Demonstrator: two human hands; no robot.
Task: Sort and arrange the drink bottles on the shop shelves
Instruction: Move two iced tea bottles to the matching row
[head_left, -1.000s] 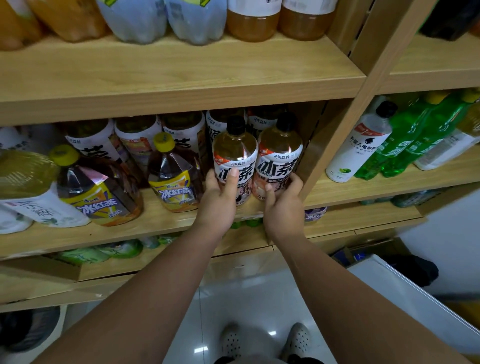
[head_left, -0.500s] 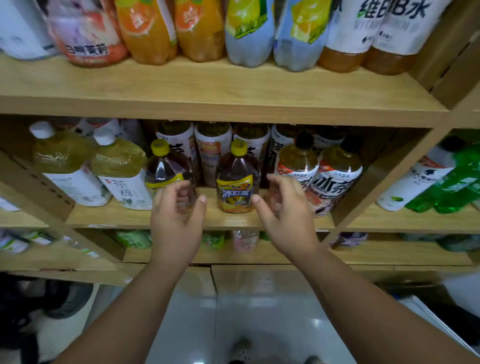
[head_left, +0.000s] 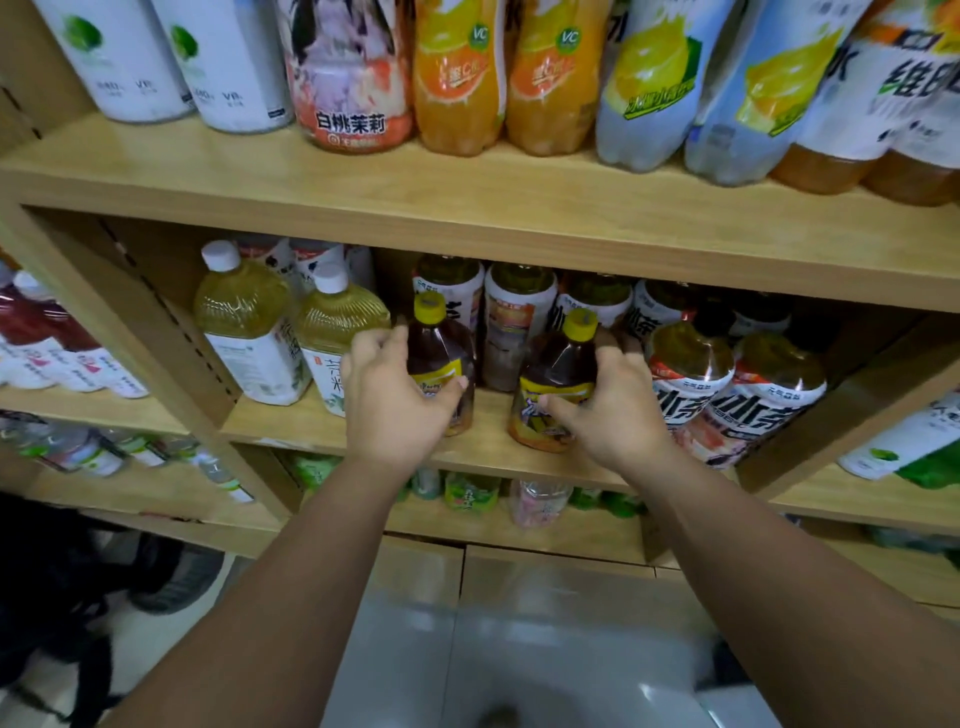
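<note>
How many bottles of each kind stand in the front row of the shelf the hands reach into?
pale yellow bottles: 2
dark tea bottles: 2
amber bottles: 2
Total: 6

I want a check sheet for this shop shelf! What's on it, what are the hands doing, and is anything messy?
Surface: wooden middle shelf, bottles standing in rows.
Job's things: two dark tea bottles with yellow caps at the front, left bottle and right bottle; pale white-capped bottles to their left, black-capped bottles to their right.
Clutter: nothing seen.
Grips: left hand holds the left bottle; right hand holds the right bottle.
Cables: nothing seen.
Surroundings: orange bottles on the shelf above; pale floor below.
</note>
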